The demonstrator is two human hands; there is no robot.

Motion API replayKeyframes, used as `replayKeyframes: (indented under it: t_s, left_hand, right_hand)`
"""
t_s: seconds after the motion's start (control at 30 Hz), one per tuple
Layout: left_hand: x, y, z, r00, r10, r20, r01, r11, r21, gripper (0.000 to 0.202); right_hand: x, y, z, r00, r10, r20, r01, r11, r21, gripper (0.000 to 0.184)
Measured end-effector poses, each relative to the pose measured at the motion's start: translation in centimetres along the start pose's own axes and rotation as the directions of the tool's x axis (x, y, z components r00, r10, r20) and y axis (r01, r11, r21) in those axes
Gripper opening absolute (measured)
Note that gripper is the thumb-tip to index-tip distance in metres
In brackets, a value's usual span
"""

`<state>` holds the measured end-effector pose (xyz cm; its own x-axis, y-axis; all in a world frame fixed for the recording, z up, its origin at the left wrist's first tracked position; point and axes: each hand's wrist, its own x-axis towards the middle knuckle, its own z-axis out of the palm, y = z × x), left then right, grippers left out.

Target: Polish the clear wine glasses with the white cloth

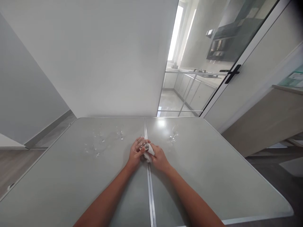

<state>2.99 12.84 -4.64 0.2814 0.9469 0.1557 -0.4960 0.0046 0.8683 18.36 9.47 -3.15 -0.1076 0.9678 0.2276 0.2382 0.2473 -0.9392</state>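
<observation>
My left hand (134, 155) is wrapped around a clear drinking glass (142, 143), held over the table's middle seam. A crumpled white cloth or tissue (150, 150) is in my right hand (160, 158), pressed against the glass. Both hands meet there, and the fingers partly hide the glass and the cloth. To the right stands another clear glass (173, 137), which looks stemmed with a round foot. Several more clear glasses are on the left, among them one glass (121, 137) nearer my hands and another glass (98, 154) farther out; their outlines are faint.
The pale grey-green table (59, 189) has a metal seam down its middle and rounded corners. Its far edge meets a white wall (113, 63). A glass-paned door (189, 78) with a black handle (233, 74) shows a kitchen beyond. A wooden cabinet (265, 119) stands at right.
</observation>
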Motion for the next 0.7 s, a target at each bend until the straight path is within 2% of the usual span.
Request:
replayKeyframes:
  t_s: [0.03,0.1,0.17,0.23,0.3,0.37,0.4,0.47,0.57,0.7]
  left_hand:
    - [0.0,-0.1,-0.1,1.0,-0.013,0.011,0.013,1.0,-0.026,0.066]
    - [0.0,-0.2,-0.2,0.998,-0.044,0.053,0.048,0.996,-0.079,0.069]
    - [-0.1,-0.3,-0.3,0.995,-0.064,0.081,0.073,0.991,-0.117,0.068]
    - [-0.1,-0.4,-0.5,0.996,-0.057,0.069,0.064,0.991,-0.116,0.068]
    - [0.0,-0.4,-0.6,0.998,-0.034,0.047,0.038,0.997,-0.074,0.067]
    - [0.1,-0.4,-0.6,0.999,-0.009,0.034,0.01,0.999,-0.032,0.065]
    - [0.2,-0.4,-0.6,1.0,0.002,0.025,-0.002,1.0,-0.023,0.065]
    - [0.3,-0.4,-0.6,1.0,0.011,0.008,-0.011,1.0,-0.027,0.064]
    - [0.3,-0.7,-0.7,1.0,-0.017,0.025,0.019,0.997,-0.076,0.065]
    - [0.2,-1.2,-0.8,0.99,-0.043,0.137,0.058,0.993,-0.107,0.065]
  right_hand:
    - [0.0,0.1,0.0,0.996,0.072,0.047,-0.077,0.988,0.135,0.023]
    - [-0.2,0.5,-0.1,0.968,0.19,0.165,-0.24,0.893,0.381,0.032]
    - [-0.2,0.7,-0.4,0.945,0.224,0.237,-0.312,0.829,0.463,0.036]
    - [-0.2,0.8,-0.7,0.96,0.165,0.227,-0.239,0.903,0.356,0.033]
    - [-0.2,0.8,-0.8,0.989,0.039,0.146,-0.055,0.993,0.106,0.023]
    - [-0.1,0.7,-0.7,0.994,-0.091,0.053,0.098,0.984,-0.147,0.018]
    - [-0.1,0.6,-0.5,0.991,-0.131,0.013,0.131,0.965,-0.227,0.02]
    - [0.0,0.7,-0.2,0.991,-0.131,-0.031,0.12,0.962,-0.245,0.02]
    - [0.1,1.2,0.1,0.999,-0.008,-0.032,0.008,1.0,0.002,0.016]
    - [0.2,2.1,0.0,0.986,0.164,-0.027,-0.142,0.919,0.367,0.023]
